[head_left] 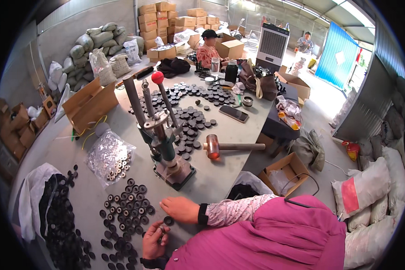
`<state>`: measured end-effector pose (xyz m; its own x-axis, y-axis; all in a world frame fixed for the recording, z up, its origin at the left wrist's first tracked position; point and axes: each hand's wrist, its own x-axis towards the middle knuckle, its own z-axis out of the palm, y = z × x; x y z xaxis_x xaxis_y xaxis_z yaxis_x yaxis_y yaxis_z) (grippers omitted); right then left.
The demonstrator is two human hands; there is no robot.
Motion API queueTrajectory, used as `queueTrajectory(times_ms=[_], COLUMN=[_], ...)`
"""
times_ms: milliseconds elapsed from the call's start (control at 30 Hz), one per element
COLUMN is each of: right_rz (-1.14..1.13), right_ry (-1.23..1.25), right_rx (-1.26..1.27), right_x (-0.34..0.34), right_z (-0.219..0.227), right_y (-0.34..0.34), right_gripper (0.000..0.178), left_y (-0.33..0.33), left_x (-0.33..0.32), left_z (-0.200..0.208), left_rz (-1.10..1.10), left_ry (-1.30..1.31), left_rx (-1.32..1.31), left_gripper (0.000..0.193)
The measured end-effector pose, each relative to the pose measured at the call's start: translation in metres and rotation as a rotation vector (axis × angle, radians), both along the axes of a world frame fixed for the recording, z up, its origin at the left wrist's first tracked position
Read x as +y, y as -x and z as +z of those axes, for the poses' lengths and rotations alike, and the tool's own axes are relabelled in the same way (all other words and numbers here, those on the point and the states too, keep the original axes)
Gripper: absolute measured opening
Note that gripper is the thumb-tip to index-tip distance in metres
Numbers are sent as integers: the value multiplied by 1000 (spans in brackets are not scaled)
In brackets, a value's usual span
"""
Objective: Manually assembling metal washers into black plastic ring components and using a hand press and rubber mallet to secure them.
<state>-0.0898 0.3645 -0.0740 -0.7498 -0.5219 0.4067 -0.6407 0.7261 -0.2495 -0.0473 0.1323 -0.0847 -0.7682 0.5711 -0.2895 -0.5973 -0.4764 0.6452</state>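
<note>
My left hand (154,242) is closed in a pinch on a small ring-like metal piece (162,229). Just above it, my right hand (181,209) lies low over the table, its fingers stretched leftward. A round black cap (168,221) sits against the underside of that hand, between the two hands; whether the right thumb grips it is unclear. Left of my hands spreads a group of black round caps (127,221), some with pale rings in their centres. Beyond stands a green hand press (168,155) with a red-knobbed lever (157,78).
A clear plastic bag (104,155) holds pale rings. Black caps spill from a white sack (31,191) at left. A mallet (213,147), a phone (233,113) and many dark discs (191,123) lie beyond the press. A person (208,48) sits at the table's far end.
</note>
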Motion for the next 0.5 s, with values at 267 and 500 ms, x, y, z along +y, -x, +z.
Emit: queueTrajectory(times_ms=[267,500], right_rz=[-9,85], right_ry=[-337,308], right_rx=[54,-192], right_x=[-13,32], right_z=[5,13], right_y=[2,10], right_gripper=[25,30], left_y=[4,2], left_x=[-11,0], left_z=[-15,-16], left_rz=[95,160], left_ry=[-6,98], left_rx=[58,72], left_gripper=[24,19])
